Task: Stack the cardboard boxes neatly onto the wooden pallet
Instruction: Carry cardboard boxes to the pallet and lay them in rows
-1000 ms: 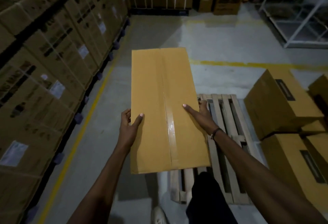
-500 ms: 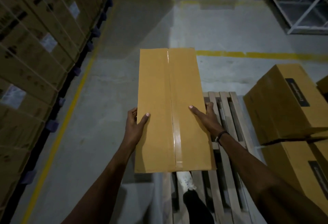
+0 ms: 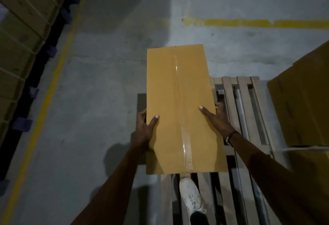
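Observation:
A long, taped cardboard box [image 3: 169, 100] is held lengthwise in front of me, over the left part of the wooden pallet [image 3: 245, 110]. My left hand [image 3: 144, 128] grips its left edge with the thumb on top. On the right edge, my right hand [image 3: 216, 117] holds it the same way, thumb across the top face. A stacked cardboard box [image 3: 302, 103] sits on the pallet's right side. The box I hold hides the pallet slats beneath it.
A white shoe [image 3: 191, 196] stands on the pallet slats below the box. Strapped stacks of cartons [image 3: 23, 34] line the left wall on dark pallets. Yellow floor lines [image 3: 249, 23] cross the concrete ahead and run along the left.
The view has tilted down and moved forward over the pallet. The held box now sits lower and further over the slats, and a foot has stepped onto the pallet.

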